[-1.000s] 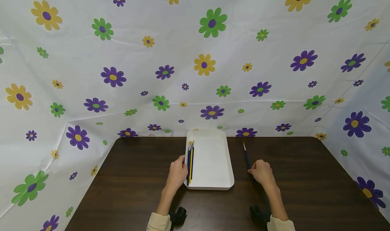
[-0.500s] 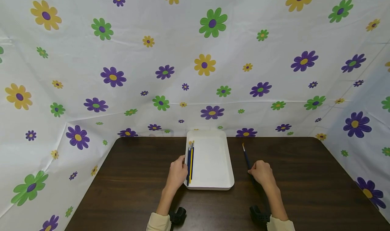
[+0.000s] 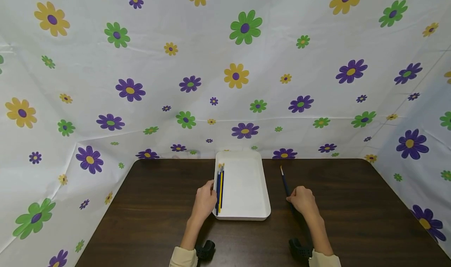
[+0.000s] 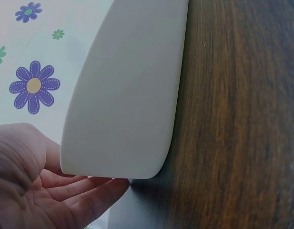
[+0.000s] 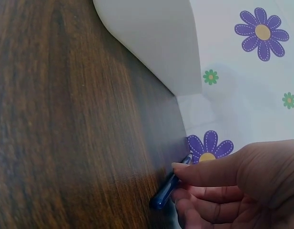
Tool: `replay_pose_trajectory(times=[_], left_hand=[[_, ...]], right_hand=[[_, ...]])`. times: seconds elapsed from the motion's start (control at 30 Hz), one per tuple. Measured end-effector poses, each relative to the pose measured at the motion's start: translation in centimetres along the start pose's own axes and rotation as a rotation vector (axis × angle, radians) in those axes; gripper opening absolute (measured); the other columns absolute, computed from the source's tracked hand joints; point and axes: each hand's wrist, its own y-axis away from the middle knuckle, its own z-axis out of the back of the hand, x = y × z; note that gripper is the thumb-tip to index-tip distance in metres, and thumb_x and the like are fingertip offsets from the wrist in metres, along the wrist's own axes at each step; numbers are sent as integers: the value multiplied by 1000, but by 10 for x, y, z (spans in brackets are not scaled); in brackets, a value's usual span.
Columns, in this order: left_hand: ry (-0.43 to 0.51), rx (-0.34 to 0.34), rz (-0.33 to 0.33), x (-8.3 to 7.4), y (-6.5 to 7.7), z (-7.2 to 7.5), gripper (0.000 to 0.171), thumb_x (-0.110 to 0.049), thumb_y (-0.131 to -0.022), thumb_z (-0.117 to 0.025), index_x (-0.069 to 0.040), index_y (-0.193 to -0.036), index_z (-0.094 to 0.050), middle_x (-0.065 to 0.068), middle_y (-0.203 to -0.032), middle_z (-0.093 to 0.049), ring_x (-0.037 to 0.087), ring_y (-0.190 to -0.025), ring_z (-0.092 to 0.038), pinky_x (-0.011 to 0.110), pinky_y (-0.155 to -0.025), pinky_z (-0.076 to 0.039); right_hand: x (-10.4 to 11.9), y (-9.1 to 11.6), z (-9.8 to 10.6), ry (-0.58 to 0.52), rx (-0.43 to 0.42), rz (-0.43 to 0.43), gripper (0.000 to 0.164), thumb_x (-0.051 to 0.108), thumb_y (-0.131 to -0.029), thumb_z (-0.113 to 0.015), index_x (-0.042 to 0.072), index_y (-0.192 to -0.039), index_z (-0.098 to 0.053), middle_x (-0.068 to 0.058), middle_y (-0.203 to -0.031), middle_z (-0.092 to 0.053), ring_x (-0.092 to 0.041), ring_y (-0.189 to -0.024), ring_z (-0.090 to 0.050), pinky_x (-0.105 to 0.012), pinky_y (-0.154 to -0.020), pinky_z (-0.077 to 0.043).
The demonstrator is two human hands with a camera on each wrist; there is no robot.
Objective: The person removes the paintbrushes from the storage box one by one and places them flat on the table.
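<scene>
A white rectangular tray [image 3: 246, 188] stands on the dark wooden table. My left hand [image 3: 205, 199] grips its left side; in the left wrist view the thumb is at the rim and the fingers lie along the outside of the tray wall [image 4: 123, 95]. Several slim paintbrushes [image 3: 220, 192], blue and yellow, lie lengthwise inside along the left wall, bristles away from me. Right of the tray, my right hand [image 3: 303, 200] pinches a dark blue paintbrush [image 3: 284, 183] between thumb and fingers, bristles pointing away. The right wrist view shows its rounded blue handle end [image 5: 161, 196] low over or on the tabletop.
The wooden table [image 3: 352, 204] extends to both sides of the tray. Behind it hangs a white flowered cloth [image 3: 208, 63], close to the tray's far end, and it continues along both sides. A black wrist mount [image 3: 205, 249] sits on each forearm.
</scene>
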Motion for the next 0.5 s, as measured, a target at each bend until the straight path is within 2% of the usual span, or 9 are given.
replay_pose_trajectory(times=[0.5], left_hand=[[-10,-12,-1,-1,-1,-1,35,5,-98,-55,14,-131,-61,29,-121,-69,34,-104,-70,50,-85,-59]], right_hand=[[0,0,1,5,0,5,26,9,-94,-71,-1,-71,-67,-5,-68,-58,-21,-62,-52,-34,-57,-42]])
